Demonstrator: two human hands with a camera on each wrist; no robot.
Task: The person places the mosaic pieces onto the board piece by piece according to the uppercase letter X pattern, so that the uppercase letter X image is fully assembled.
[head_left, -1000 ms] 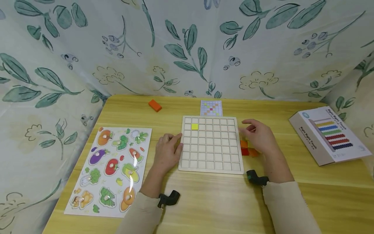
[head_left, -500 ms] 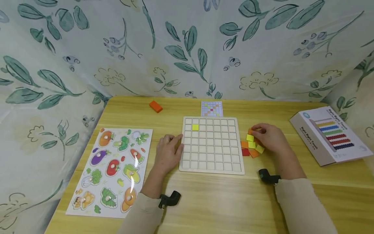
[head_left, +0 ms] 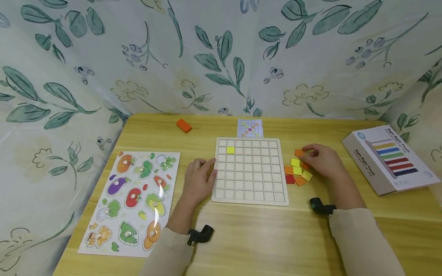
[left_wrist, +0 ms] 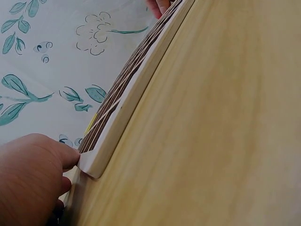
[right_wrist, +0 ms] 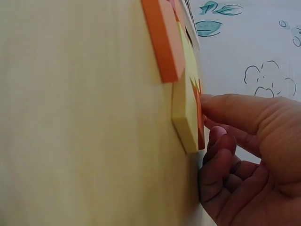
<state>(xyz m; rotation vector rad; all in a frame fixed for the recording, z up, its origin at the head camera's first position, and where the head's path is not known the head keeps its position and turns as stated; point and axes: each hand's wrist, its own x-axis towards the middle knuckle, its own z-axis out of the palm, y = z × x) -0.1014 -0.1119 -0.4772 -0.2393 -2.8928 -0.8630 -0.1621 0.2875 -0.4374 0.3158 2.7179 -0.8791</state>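
Note:
A pale wooden grid board [head_left: 257, 165] lies flat on the table, with one yellow tile [head_left: 230, 150] set in its upper left. My left hand [head_left: 198, 180] rests against the board's left edge, touching it with index finger and thumb. In the left wrist view the thumb [left_wrist: 68, 155] meets the corner of the board. My right hand [head_left: 322, 161] is over a loose group of tiles right of the board, with thumb and index finger at an orange tile [head_left: 299, 152]. Close by lie several yellow tiles [head_left: 297, 171], more orange ones and a red tile [head_left: 289, 179].
A small coloured pattern card [head_left: 250, 128] sits behind the board. An orange block [head_left: 184, 125] lies at the back left. On the left is a vegetable puzzle board [head_left: 129, 203]. A white toy box [head_left: 390, 159] stands at the right. A patterned cloth [head_left: 221, 57] hangs behind.
My right hand has moved right from the board's edge to the outer side of the tiles, uncovering the yellow ones. Lately it has shifted only slightly. The left hand stays at the board.

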